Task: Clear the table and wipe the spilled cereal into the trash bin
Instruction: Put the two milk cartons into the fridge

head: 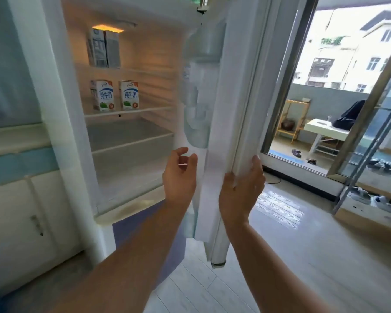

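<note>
The fridge (131,141) stands open before me, its door (219,123) out to the right, long edge upright between my hands. My right grip (242,188) curls round that outer edge. My left grip (180,175) hangs loosely open and empty just inside it. Two milk cartons (103,96) sit on the middle shelf. The desk, spilled cereal and trash bin are out of view. Shutting the door would mean swinging it leftward.

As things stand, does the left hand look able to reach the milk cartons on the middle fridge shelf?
Probably yes. The left hand holds nothing, the fridge door stands open, held by the right hand, and nothing stands before the milk cartons.
</note>
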Action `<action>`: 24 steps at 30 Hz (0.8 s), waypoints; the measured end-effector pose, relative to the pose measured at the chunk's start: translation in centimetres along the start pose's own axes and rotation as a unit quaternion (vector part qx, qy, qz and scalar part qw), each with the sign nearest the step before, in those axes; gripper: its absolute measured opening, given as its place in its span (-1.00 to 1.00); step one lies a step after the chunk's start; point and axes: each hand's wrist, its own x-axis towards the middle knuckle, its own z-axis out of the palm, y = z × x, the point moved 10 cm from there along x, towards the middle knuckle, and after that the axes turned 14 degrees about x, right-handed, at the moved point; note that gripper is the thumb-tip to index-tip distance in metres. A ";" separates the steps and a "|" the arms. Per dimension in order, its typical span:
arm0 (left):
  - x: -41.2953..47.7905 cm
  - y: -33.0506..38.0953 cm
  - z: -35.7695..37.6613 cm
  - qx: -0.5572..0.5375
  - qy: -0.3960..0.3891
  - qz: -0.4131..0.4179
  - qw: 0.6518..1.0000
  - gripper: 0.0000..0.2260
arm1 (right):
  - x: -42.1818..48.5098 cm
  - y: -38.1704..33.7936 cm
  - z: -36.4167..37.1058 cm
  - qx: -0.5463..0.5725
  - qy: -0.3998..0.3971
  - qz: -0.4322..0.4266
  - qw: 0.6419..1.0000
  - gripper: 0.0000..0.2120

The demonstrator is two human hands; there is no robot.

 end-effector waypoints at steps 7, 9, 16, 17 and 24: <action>2.7 -3.4 -8.0 0.033 0.062 -0.022 0.997 -0.79 | -4.6 -3.7 9.5 0.036 -0.140 -0.111 0.983 -0.28; 4.2 -5.2 -12.3 0.053 0.100 -0.032 0.993 -0.82 | -6.6 -5.6 13.9 0.043 -0.164 -0.143 0.975 -0.27; 10.5 -9.1 -22.2 0.112 0.153 -0.044 0.981 -0.80 | -10.8 -7.4 27.0 0.011 -0.225 -0.132 0.965 -0.15; 11.6 -9.5 -23.2 0.117 0.157 -0.044 0.980 -0.80 | -11.2 -7.6 28.5 0.002 -0.226 -0.127 0.966 -0.16; 16.6 -10.8 -26.6 0.173 0.152 -0.024 0.973 -0.77 | -13.0 -7.6 37.4 -0.095 -0.317 -0.093 0.939 -0.20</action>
